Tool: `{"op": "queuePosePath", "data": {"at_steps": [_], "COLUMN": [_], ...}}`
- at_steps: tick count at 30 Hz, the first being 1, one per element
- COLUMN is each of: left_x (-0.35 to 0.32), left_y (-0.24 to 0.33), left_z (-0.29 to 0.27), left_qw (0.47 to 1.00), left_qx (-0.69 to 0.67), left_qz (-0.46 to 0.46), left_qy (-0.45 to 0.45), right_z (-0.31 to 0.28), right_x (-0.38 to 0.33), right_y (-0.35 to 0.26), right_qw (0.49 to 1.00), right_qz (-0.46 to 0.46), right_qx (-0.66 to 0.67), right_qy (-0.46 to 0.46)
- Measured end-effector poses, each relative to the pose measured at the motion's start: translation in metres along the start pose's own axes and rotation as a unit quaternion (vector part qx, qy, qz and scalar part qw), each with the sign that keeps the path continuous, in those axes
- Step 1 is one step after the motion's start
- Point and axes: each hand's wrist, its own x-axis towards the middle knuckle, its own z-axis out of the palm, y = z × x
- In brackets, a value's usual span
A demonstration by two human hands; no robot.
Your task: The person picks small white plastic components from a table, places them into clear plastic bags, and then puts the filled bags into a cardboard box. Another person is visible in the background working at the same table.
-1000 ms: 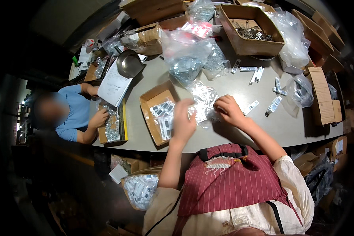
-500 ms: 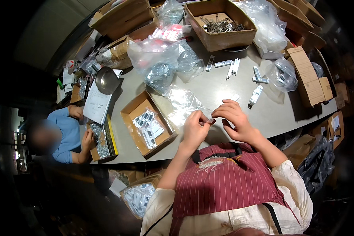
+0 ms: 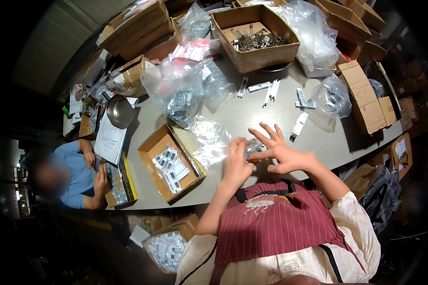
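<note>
Near the table's front edge, my left hand (image 3: 237, 164) is closed, fingers bent, on a small clear plastic bag (image 3: 255, 146). What lies inside the bag is too unclear to tell. Just to its right, my right hand (image 3: 284, 156) is open, its fingers spread over the bag and the fingertips close to my left hand. Flat clear plastic bags (image 3: 208, 135) lie on the table beyond my left hand. To their left stands an open cardboard box (image 3: 150, 156) holding several bagged grey-and-white pieces. A similar loose piece (image 3: 299, 124) lies beyond my right hand.
More loose pieces (image 3: 258, 87) lie farther back on the grey table (image 3: 252, 111). A carton of small metal parts (image 3: 257, 59) stands behind them. Bags of metal parts (image 3: 180, 105) rest left of centre. A co-worker in blue (image 3: 76, 164) sits at left, hands by a parts box (image 3: 121, 187).
The fingers of my right hand have spread apart from their earlier pinch near the bag. My left hand has shifted over the bag. The whole view has tilted slightly.
</note>
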Motion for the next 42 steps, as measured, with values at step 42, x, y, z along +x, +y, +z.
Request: {"op": "queuePosePath", "data": {"at_steps": [42], "left_x": [0.003], "left_y": [-0.049], "left_z": [-0.012], "left_qw": [0.998], "left_qx": [-0.016], "left_qz": [0.041], "left_qy": [0.039], "right_z": [-0.04], "right_x": [0.184], "right_y": [0.195], "right_qw": [0.947], "right_qz": [0.063], "right_qx": [-0.314], "right_qy": [-0.012]}}
